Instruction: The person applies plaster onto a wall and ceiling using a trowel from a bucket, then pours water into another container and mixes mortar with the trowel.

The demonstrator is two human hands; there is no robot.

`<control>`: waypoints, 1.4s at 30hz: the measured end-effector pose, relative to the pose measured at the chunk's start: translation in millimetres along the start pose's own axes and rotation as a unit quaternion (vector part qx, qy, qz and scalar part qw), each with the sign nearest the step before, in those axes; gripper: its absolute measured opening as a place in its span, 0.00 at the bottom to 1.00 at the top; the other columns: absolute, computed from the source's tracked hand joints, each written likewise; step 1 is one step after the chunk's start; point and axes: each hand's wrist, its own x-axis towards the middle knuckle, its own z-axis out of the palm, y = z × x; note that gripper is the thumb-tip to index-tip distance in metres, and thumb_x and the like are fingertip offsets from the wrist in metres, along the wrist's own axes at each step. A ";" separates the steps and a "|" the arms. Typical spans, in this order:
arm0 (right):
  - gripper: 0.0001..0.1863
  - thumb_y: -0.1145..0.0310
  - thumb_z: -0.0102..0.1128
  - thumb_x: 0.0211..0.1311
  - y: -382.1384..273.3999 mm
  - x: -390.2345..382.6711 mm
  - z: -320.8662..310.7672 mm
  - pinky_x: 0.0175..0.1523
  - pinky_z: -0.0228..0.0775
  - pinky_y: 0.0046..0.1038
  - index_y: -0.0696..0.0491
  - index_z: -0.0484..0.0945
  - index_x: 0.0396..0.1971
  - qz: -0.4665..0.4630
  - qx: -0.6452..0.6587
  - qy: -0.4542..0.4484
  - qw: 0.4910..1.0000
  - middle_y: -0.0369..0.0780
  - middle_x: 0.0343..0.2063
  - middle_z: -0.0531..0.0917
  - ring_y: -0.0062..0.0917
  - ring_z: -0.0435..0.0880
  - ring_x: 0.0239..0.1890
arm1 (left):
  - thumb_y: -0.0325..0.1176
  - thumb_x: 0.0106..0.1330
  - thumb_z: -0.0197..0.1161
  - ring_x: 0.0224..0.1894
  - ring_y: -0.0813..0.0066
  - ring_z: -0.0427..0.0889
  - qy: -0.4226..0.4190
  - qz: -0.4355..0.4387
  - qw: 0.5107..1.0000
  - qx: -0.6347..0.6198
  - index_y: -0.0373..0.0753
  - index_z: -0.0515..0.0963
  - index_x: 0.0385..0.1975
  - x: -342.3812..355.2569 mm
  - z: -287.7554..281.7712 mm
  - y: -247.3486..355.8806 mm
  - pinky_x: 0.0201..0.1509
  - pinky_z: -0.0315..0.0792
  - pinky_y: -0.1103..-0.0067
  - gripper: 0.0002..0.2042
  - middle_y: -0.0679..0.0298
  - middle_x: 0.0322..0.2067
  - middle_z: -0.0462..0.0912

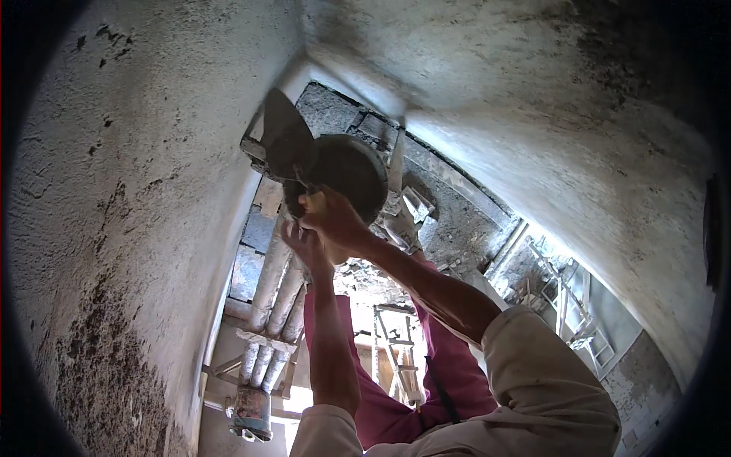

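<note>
My right hand (pixel 339 222) is closed round the handle of a pointed trowel (pixel 288 135). The dark grey blade points up and to the left, close to the left wall. My left hand (pixel 308 247) is just below the right one, fingers apart and slightly bent; whether they touch the right hand or the trowel handle I cannot tell. Beyond both hands sits a round dark bucket (pixel 362 167), its rim partly covered by the trowel and my right hand. What lies inside it is too dark to make out.
Rough plastered walls rise at left (pixel 152 190) and right (pixel 533 152), meeting in a far corner. Poles (pixel 278 289) lie lashed together below my left arm. Grimy planks (pixel 457 179) lie beyond. Lower down are a ladder (pixel 396 346) and, at right, a metal frame (pixel 567 297).
</note>
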 end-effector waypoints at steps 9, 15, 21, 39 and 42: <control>0.21 0.62 0.65 0.58 76.1 -84.6 -43.5 0.48 0.72 0.44 0.53 0.73 0.48 0.007 -0.363 0.051 0.930 0.51 0.36 0.82 0.48 0.81 0.45 | 0.34 0.64 0.64 0.57 0.64 0.74 0.002 -0.028 0.999 -0.016 0.44 0.55 0.68 41.4 -32.0 -15.1 0.49 0.75 0.66 0.34 0.51 0.56 0.73; 0.17 0.61 0.58 0.66 47.3 -84.5 -106.4 0.30 0.76 0.43 0.50 0.70 0.51 -0.046 -0.606 0.146 0.781 0.46 0.35 0.77 0.43 0.83 0.31 | 0.41 0.61 0.71 0.52 0.70 0.78 -0.055 -0.226 0.972 -0.002 0.46 0.62 0.65 37.1 -27.7 7.6 0.47 0.75 0.71 0.34 0.58 0.53 0.77; 0.12 0.67 0.55 0.66 58.4 0.6 -126.2 0.24 0.75 0.39 0.52 0.71 0.47 -0.043 -0.718 -0.011 0.694 0.44 0.32 0.78 0.37 0.84 0.27 | 0.36 0.57 0.73 0.51 0.70 0.80 -0.123 -0.232 0.964 0.048 0.36 0.72 0.60 46.8 -24.2 -11.8 0.52 0.74 0.72 0.30 0.59 0.53 0.80; 0.22 0.63 0.66 0.57 99.1 -33.0 -138.7 0.38 0.77 0.40 0.46 0.73 0.51 -0.006 -0.548 -0.086 0.832 0.41 0.29 0.83 0.38 0.84 0.33 | 0.51 0.75 0.50 0.62 0.60 0.73 0.000 -0.105 0.987 0.125 0.31 0.62 0.67 21.8 -16.8 -0.4 0.64 0.65 0.69 0.32 0.46 0.62 0.70; 0.20 0.62 0.66 0.56 102.2 -38.4 -149.7 0.35 0.76 0.41 0.49 0.77 0.49 -0.036 -0.509 -0.071 0.857 0.45 0.28 0.84 0.41 0.84 0.31 | 0.47 0.78 0.46 0.60 0.60 0.73 -0.006 -0.056 0.997 0.050 0.30 0.63 0.66 16.4 -16.7 14.5 0.65 0.62 0.72 0.27 0.46 0.59 0.72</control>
